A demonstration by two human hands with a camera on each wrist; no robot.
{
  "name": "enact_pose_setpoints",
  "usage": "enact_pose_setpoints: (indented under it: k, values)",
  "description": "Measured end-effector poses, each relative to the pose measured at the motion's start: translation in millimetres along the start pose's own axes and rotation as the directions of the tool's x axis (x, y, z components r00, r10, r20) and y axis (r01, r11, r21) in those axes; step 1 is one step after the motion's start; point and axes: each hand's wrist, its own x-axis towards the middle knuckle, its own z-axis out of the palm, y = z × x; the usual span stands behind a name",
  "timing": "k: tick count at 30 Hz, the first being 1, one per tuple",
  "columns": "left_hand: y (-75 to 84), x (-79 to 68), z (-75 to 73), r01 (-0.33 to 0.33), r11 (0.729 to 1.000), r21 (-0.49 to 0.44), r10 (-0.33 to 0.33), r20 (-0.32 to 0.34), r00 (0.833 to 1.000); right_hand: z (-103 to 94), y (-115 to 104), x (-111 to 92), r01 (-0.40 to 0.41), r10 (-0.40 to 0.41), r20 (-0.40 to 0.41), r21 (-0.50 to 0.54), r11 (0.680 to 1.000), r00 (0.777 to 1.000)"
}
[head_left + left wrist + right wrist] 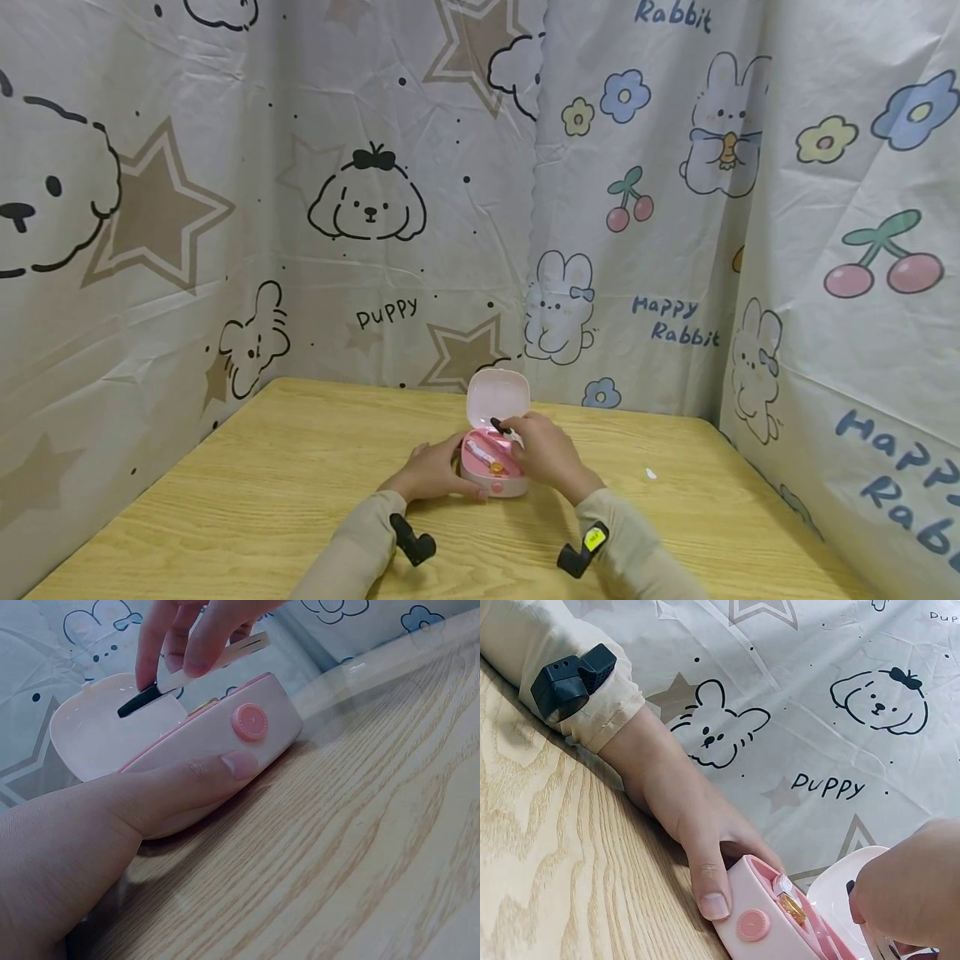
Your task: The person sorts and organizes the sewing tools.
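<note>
A small pink box (514, 487) stands on the table with its pale lid (497, 400) swung up at the back. My left hand (429, 473) grips the box at its left side, thumb (199, 778) along the front wall near the round pink button (250, 721). Above the open box, my right hand (547, 450) pinches a slim white stick with a black end (142, 700), possibly a pen, held at a slant. Inside the box lies a white item with a gold-orange end (790, 907). The right hand covers part of the box's interior.
The wooden table (300, 450) runs back to printed curtains (367, 283) on the left, back and right. A small white scrap (651, 473) lies on the table to the right of the box. A black wrist camera (412, 542) sits on each sleeve.
</note>
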Motion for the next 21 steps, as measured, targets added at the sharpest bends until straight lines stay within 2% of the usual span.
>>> enact_pose_setpoints:
  k: [12, 21]
  values:
    - [-0.4, -1.9, -0.2, -0.016, 1.0, 0.021, 0.016, 0.009, 1.0, 12.5, -8.8, 5.2, 0.065, -0.065, 0.043, 0.0, 0.998, 0.997]
    - [-0.7, -0.7, -0.1, -0.018, 0.999, 0.035, 0.018, -0.001, 1.0, 17.3, -11.0, 7.3, 0.047, -0.048, 0.069, 0.022, 0.999, 0.996]
